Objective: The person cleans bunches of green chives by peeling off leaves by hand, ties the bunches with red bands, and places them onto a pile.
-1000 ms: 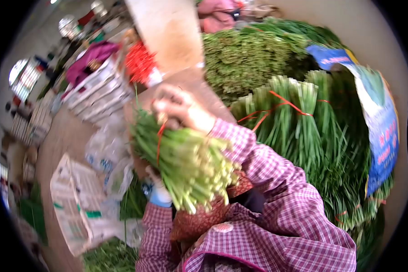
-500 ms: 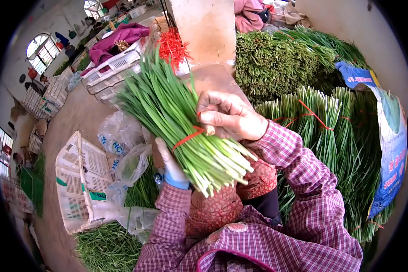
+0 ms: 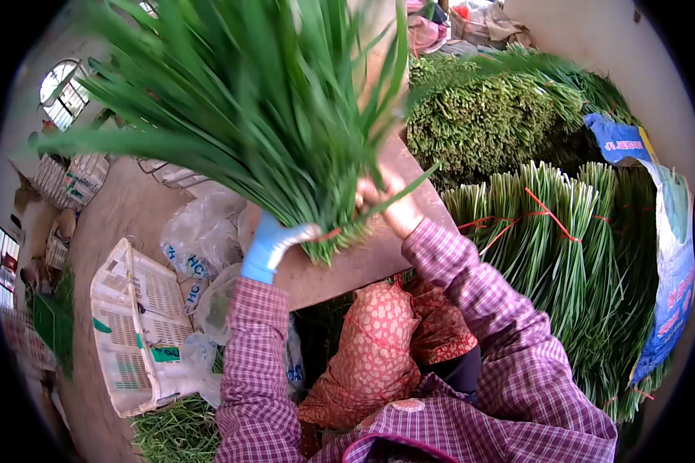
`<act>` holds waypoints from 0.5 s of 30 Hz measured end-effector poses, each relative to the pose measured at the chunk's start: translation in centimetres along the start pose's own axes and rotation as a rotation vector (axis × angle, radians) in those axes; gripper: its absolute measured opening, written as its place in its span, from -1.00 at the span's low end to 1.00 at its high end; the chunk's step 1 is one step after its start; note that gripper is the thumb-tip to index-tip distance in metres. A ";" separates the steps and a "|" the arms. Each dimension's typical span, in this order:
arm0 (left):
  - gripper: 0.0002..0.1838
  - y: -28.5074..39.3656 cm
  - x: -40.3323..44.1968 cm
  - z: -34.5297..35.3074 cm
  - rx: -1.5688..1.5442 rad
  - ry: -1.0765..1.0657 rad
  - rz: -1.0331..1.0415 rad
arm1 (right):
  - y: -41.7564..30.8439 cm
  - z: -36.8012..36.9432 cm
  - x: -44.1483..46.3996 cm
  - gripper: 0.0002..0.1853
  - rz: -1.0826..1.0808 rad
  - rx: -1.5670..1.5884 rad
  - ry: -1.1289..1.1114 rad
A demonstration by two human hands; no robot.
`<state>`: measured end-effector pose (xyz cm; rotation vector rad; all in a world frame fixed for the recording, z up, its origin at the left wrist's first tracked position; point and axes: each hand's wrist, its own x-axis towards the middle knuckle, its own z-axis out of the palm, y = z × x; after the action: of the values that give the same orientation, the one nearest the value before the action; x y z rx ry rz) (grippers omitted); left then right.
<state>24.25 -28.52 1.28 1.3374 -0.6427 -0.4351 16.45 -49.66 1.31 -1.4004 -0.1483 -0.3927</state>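
A bunch of garlic chives [image 3: 286, 147] rises over the brown board [image 3: 347, 270], its long leaves fanned out toward the camera and blurred at the tips. Near the bottom, a red tie shows by my left thumb. My left hand [image 3: 274, 241], in a blue and whitish glove, is closed round the lower left side of the bunch. Against its lower right side is my bare right hand [image 3: 392, 202], fingers curled on the stems and partly hidden by leaves. The cut ends point down at the board and are mostly hidden.
On the right stand tied chive bundles [image 3: 548, 224] beside a blue printed sack [image 3: 660, 285]. Behind them is a stack of green stems [image 3: 479, 116]. At left lie a white plastic crate [image 3: 143, 324], clear plastic bags [image 3: 201, 239] and loose greens [image 3: 177, 428] on the floor.
The bunch has swung from lying slanted above my lap to standing leaves-up over the board. My right hand has moved from the red tie to the bunch's side. Both arms reach farther forward.
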 end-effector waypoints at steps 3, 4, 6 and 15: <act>-0.32 -4.9 -0.3 0.5 0.054 -0.043 0.019 | 7.2 0.0 -2.1 -0.69 0.098 0.239 0.196; -0.32 -5.7 -0.4 0.3 0.054 -0.035 0.014 | 7.7 -0.2 -2.9 -0.71 0.168 0.295 0.191; -0.39 -5.3 -0.2 0.6 0.046 -0.051 -0.149 | 8.5 -0.5 -2.1 -0.75 0.158 0.060 0.199; -0.36 -3.1 1.0 1.6 -0.027 0.027 -0.153 | 7.2 -0.9 -1.4 -0.82 -0.016 0.244 0.200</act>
<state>24.20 -30.98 -1.43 1.3697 -0.5123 -0.5471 17.57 -49.40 -5.96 -1.1138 -0.0413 -0.5081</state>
